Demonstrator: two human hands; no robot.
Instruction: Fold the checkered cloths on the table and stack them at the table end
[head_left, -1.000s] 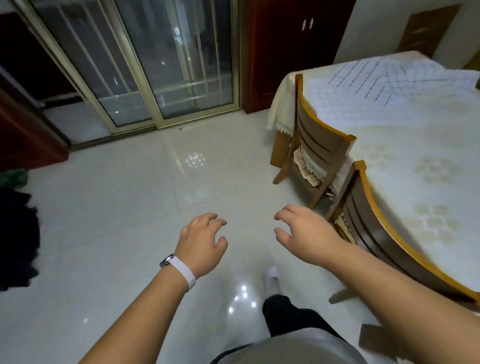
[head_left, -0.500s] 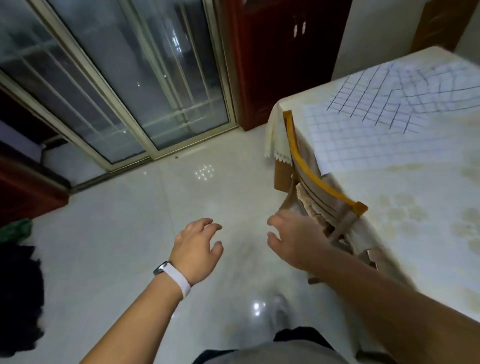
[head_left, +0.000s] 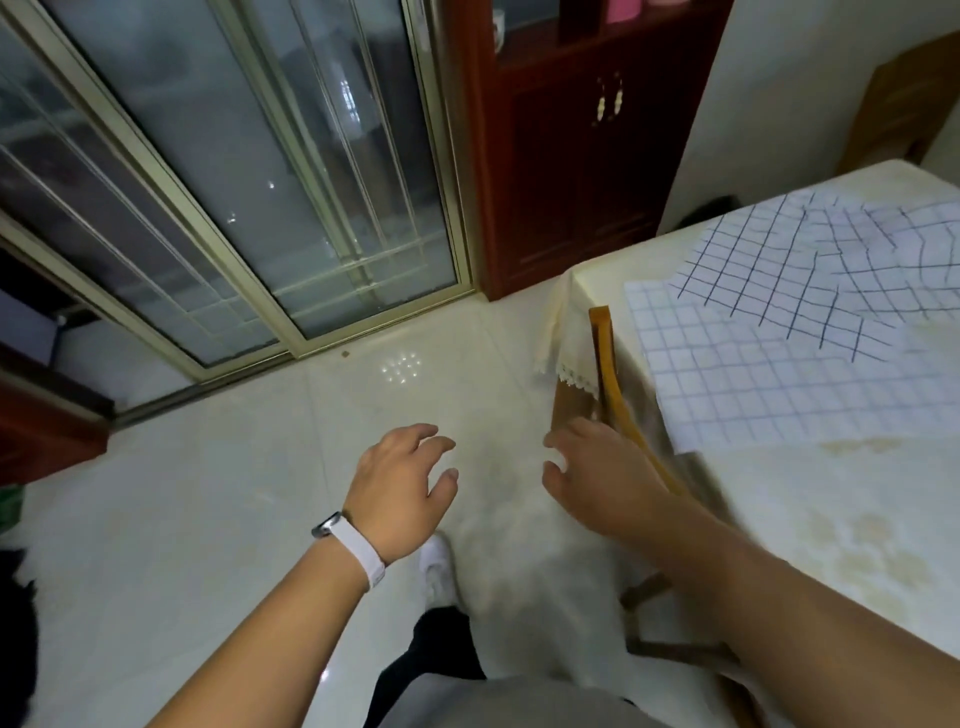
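Pale glossy floor tiles (head_left: 208, 493) fill most of the view, with sliding glass doors (head_left: 234, 182) at the back and one dark red cabinet (head_left: 571, 156) beside them. At the right stands one desk (head_left: 831, 519) under a cream tablecloth with a lace edge.

Two checkered cloths lie plainly on the desk's far part, both spread and unfolded. The bold-grid cloth (head_left: 769, 275), white with dark lines, lies partly over the fine-grid cloth (head_left: 769, 384), white with pale blue lines, which reaches the desk's near-left edge. At the right border the fabric is rumpled and shows a finer pattern. Whether that is a third cloth I cannot tell.

One wooden chair (head_left: 610, 374) is pushed in against the desk's side, its curved top rail just beside the fine-grid cloth.

Two bare arms reach forward over the floor. The left grip (head_left: 400, 488) is released, fingers loosely curled, and grasps nothing. A white watch band (head_left: 363, 553) sits on its wrist. The right grip (head_left: 597, 483) is likewise released, its fingers slack and blurred. It lies in front of the chair rail, and whether it touches the rail I cannot tell. Both grips are well apart from the cloths.

One white shoe (head_left: 435, 566) shows on the floor below the left grip.
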